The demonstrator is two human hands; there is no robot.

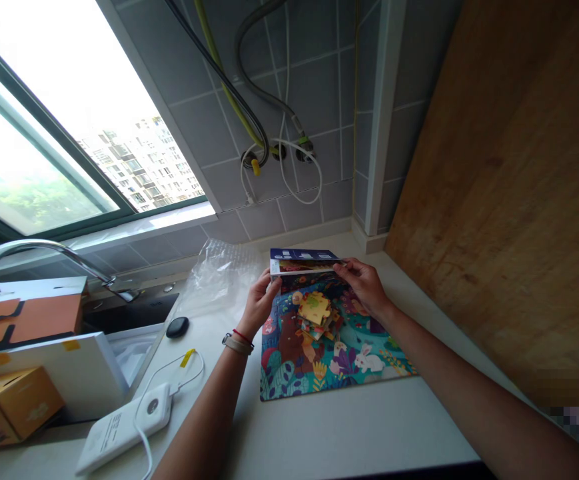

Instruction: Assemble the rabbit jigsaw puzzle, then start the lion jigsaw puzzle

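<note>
Both hands hold a thin dark-blue cardboard box (303,255) with white printing, tilted above the far part of the counter. My left hand (260,301) grips its left end, the thumb in front. At the right end, my right hand (364,283) pinches the near edge. A narrow gap between the box's edges shows coloured print; what is inside I cannot make out. Below lies a colourful illustrated puzzle board (289,370) with forest animals. A small heap of loose jigsaw pieces (315,309) rests on the board, a yellow one on top.
Clear bubble wrap (219,277) lies behind my left hand. To the left are a black oval object (177,327), a white power bank (126,423) with a cable, and several boxes (29,393) by the sink (129,310). A wooden panel (509,200) stands right.
</note>
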